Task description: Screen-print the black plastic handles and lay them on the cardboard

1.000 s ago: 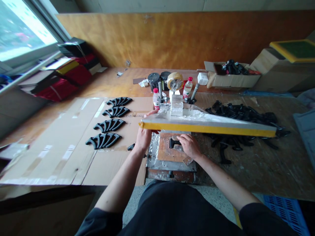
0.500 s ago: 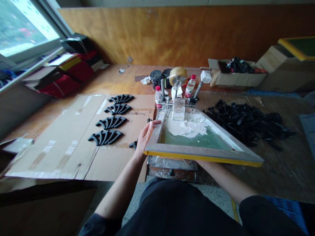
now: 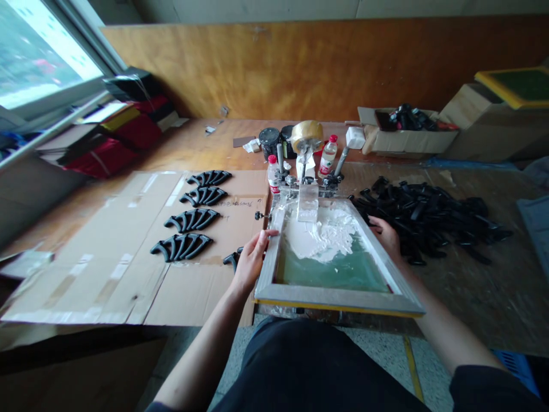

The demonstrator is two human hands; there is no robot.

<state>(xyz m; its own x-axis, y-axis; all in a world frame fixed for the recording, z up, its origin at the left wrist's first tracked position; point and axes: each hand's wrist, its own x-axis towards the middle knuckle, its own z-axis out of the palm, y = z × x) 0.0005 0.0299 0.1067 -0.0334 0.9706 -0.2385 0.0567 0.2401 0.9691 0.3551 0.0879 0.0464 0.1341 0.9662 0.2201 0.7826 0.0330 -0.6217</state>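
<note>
Left hand (image 3: 251, 260) on frame (image 3: 343, 296), right hand (image 3: 387, 236) by parts (image 3: 429, 214) (both half-open).

1. At lower centre, the screen (image 3: 334, 274)'s left rail is touched by the left hand (image 3: 251, 261).
2. White paste (image 3: 328, 233) is spread over its green mesh.
3. At centre right, a black part seems to be touched by the right hand (image 3: 386, 237), beside the dark pile (image 3: 433, 220).
4. At left, four black clusters (image 3: 182, 247) are laid on cardboard (image 3: 98, 257).
</note>
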